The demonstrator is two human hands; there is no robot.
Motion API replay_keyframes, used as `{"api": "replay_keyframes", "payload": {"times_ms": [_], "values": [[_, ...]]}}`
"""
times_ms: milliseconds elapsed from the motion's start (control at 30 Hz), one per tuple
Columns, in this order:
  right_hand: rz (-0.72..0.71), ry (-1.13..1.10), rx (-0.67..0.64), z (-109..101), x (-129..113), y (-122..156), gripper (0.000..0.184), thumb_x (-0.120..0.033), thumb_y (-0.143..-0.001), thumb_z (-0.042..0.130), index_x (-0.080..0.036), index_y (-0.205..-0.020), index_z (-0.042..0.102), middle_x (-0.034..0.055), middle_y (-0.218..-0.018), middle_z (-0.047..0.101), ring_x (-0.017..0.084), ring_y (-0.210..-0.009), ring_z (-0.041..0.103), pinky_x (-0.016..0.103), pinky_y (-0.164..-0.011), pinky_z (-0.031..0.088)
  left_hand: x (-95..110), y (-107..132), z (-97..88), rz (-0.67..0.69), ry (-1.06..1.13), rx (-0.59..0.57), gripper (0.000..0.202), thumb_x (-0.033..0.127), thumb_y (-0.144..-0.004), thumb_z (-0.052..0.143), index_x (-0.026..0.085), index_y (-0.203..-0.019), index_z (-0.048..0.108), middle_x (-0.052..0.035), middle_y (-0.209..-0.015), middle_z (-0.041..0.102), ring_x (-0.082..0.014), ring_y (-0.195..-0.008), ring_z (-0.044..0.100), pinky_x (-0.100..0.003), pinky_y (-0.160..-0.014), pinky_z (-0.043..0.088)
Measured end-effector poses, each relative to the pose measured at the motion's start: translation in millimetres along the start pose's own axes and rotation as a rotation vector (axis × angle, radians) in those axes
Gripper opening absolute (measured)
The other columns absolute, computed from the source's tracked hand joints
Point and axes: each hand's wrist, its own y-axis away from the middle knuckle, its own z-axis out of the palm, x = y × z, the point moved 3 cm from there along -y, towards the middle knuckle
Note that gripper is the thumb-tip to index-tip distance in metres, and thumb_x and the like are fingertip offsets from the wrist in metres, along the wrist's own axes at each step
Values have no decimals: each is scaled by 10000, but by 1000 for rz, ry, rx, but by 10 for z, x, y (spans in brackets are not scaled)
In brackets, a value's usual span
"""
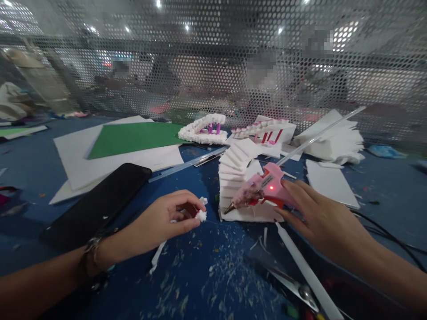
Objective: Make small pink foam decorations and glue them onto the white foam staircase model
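My right hand [310, 211] grips a pink glue gun [275, 178] with a red light lit on its side and a clear glue stick [320, 135] out of its back. The nozzle points down-left, over the near left corner of a white curved staircase model [231, 180]. Just left of the model, my left hand [176, 213] pinches a small crumpled white piece [201, 216] between thumb and fingers. Another white bit [203, 201] shows right behind the fingertips. Whether the nozzle touches the model, I cannot tell.
A black phone [100, 204], white sheets [76, 164] and a green sheet [136, 138] lie left. Behind stand a white bumpy model [203, 130] and a perforated metal screen [213, 66]. Scissors [296, 286], a white strip [307, 269] and a black cable [387, 231] lie right.
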Motion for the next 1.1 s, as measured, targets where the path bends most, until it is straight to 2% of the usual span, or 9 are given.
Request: {"api": "replay_keyframes", "payload": {"times_ms": [167,467,633,1100], "values": [[17,43,8,-16,-16,-12,485,-419,-873,135,-113,-987,494,130,-831,609,189,-560,593,267,-368,429,10,4,-4,-10,-18,3,139,251,-712,540,184,-831,564,-23,-886,529,-115,-759,530,-216,-677,459],[0,54,46,-63,-41,-43,462,-380,-881,156,-95,-935,515,120,-753,604,176,-510,574,250,-321,375,16,17,-6,1,-12,-3,140,241,-716,537,186,-841,569,-18,-889,520,-110,-768,527,-203,-671,453],[19,63,33,-56,-29,-36,450,-380,-882,152,-104,-963,499,104,-748,599,164,-501,566,244,-328,370,10,7,-9,3,-12,-2,161,255,-725,523,178,-857,572,-32,-908,531,-115,-764,528,-218,-688,456],[-38,139,111,-133,-60,-70,435,-355,-892,160,-79,-920,496,91,-705,605,153,-468,566,223,-302,352,-9,8,-13,29,-41,17,153,242,-737,526,181,-864,585,-28,-885,565,-108,-754,549,-211,-686,466]]}}
